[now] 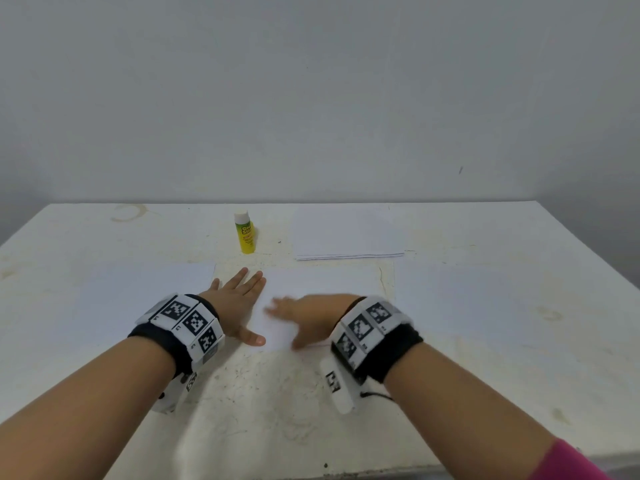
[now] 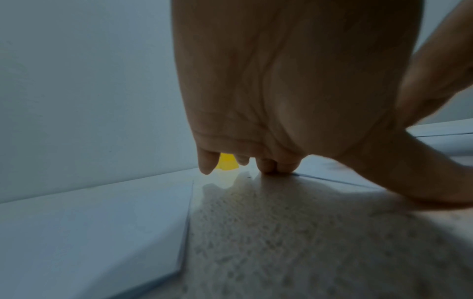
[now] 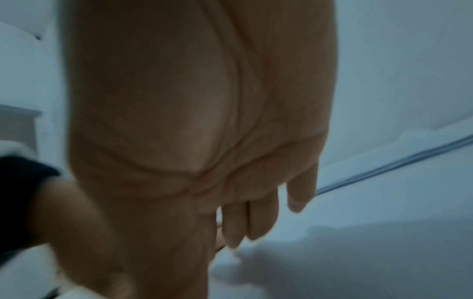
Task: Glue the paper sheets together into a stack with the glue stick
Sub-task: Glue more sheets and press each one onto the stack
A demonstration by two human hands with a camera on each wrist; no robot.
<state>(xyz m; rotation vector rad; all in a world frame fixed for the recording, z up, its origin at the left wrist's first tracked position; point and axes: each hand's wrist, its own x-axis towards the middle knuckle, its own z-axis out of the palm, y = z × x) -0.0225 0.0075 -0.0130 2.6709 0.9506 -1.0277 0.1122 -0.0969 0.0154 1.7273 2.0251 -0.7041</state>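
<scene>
A yellow-green glue stick [image 1: 245,233] with a white cap stands upright at the back of the table. Right of it lies a neat stack of white sheets [image 1: 348,237]. One single sheet [image 1: 325,289] lies in the middle of the table. My left hand [image 1: 249,306] lies flat with spread fingers at that sheet's left edge, thumb on its near corner. My right hand [image 1: 294,320], blurred, rests flat on the same sheet with straight fingers. In the left wrist view the left fingertips [image 2: 279,166] touch the surface, with the glue stick [image 2: 226,161] behind them. Straight right fingers [image 3: 245,220] hover over white paper.
Another white sheet [image 1: 138,296] lies to the left of my hands and one more [image 1: 485,299] to the right. The white table [image 1: 263,393] is stained and speckled near the front edge. A plain grey wall stands behind it.
</scene>
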